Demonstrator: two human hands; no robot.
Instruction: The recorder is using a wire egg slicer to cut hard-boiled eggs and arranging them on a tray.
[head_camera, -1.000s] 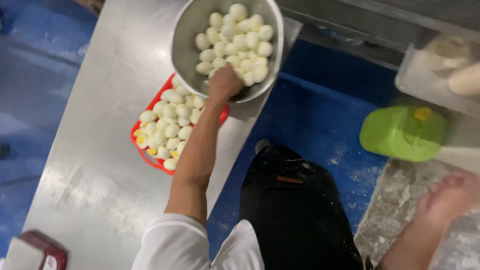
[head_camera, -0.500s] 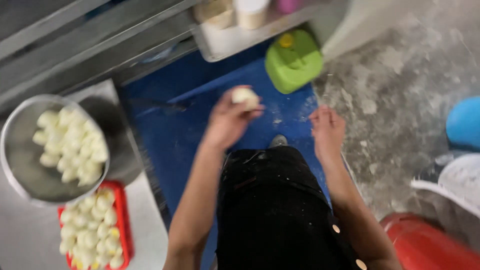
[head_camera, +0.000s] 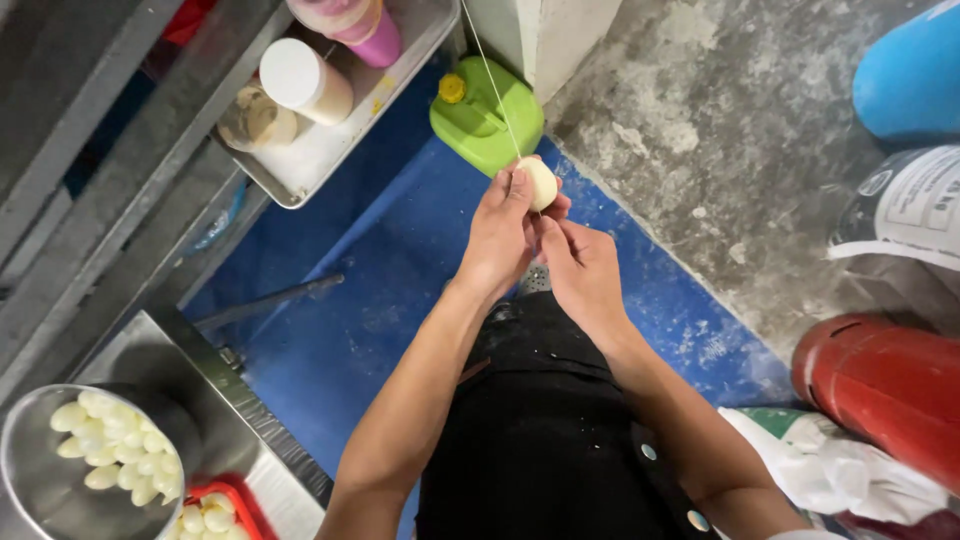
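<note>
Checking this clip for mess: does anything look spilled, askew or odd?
Yes. A green jug lies on its side on the floor, white specks dot the blue mat, and crumpled bags sit beside the red cylinder.

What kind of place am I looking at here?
Likely a food-prep kitchen: a metal bowl heaped with peeled eggs, a steel tray of containers, and both hands holding one egg against a taut string.

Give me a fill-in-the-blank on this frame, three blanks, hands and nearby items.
1. Both hands hold one small white peeled egg against a taut thin ____.
2. The round metal bowl at lower left is filled with more peeled ____.
3. The jug with the yellow cap on the blue floor is coloured ____.

Missing words: string; eggs; green
</note>
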